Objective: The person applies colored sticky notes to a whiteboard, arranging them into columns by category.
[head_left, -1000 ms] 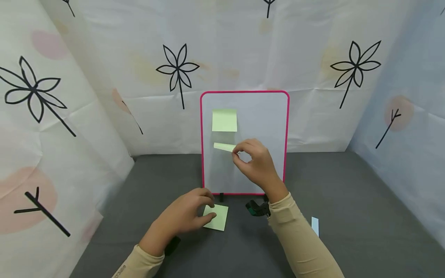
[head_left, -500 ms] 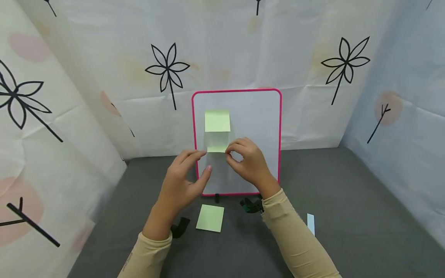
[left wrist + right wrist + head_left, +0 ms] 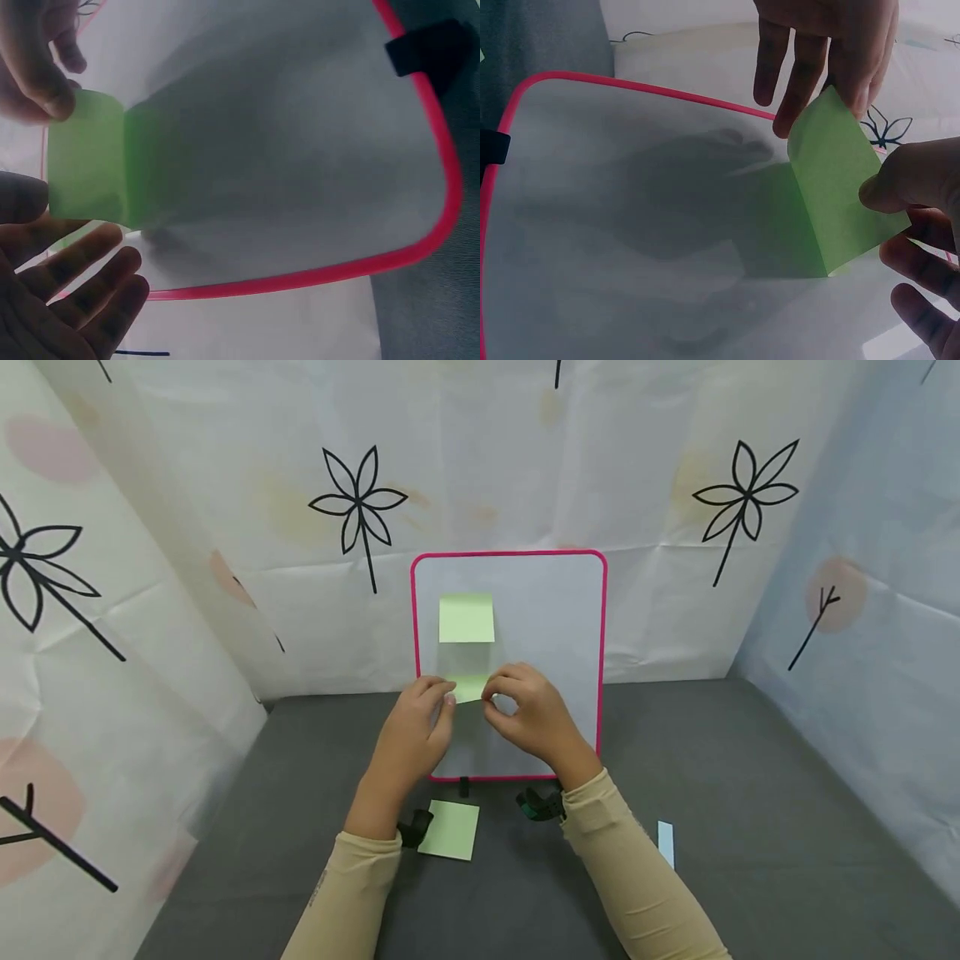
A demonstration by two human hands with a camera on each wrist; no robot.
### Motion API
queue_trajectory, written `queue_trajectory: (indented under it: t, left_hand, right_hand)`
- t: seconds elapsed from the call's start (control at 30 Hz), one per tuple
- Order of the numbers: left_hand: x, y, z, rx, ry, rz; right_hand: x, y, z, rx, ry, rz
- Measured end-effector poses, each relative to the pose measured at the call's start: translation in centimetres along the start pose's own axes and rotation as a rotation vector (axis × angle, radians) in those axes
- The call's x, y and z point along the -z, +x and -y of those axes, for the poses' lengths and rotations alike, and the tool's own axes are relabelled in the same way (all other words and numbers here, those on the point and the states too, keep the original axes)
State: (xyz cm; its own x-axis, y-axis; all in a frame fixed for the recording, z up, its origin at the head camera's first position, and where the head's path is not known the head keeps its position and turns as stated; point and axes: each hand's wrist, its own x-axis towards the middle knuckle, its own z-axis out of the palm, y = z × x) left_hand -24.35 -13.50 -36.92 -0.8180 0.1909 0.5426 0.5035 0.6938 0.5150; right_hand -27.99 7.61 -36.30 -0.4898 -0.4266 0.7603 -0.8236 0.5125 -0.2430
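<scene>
A white board with a pink frame [image 3: 551,610] stands upright on the grey table. One green sticky note [image 3: 466,617] is stuck high on its left side. Below it, a second green note [image 3: 469,687] is bent against the board. My right hand [image 3: 491,695] pinches its right edge between thumb and fingers, as the right wrist view shows [image 3: 889,221]. My left hand [image 3: 447,695] reaches its left edge; its thumb [image 3: 22,201] touches the note [image 3: 90,161] while its fingers [image 3: 90,274] lie spread and fairly straight below.
A pad of green notes [image 3: 450,829] lies on the table in front of the board. A pale blue strip [image 3: 665,844] lies to the right. Black clips [image 3: 463,787] hold the board's foot. Flower-printed sheets wall in three sides.
My left hand left the pad on the table, rose to the board and met the note's left edge. The right hand lowered the note slightly toward the board.
</scene>
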Motion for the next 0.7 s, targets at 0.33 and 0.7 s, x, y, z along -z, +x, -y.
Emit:
queue_trajectory:
  t: [0.33,0.7]
  left_hand:
    - [-1.1,-0.1,0.9,-0.126,0.108,-0.007]
    - [-1.8,-0.6,1.3,-0.190,0.171,-0.056]
  right_hand:
    - [-0.3,-0.4,-0.4,-0.013,-0.002,0.085]
    - [-0.5,-0.6,-0.5,-0.013,0.007,0.144]
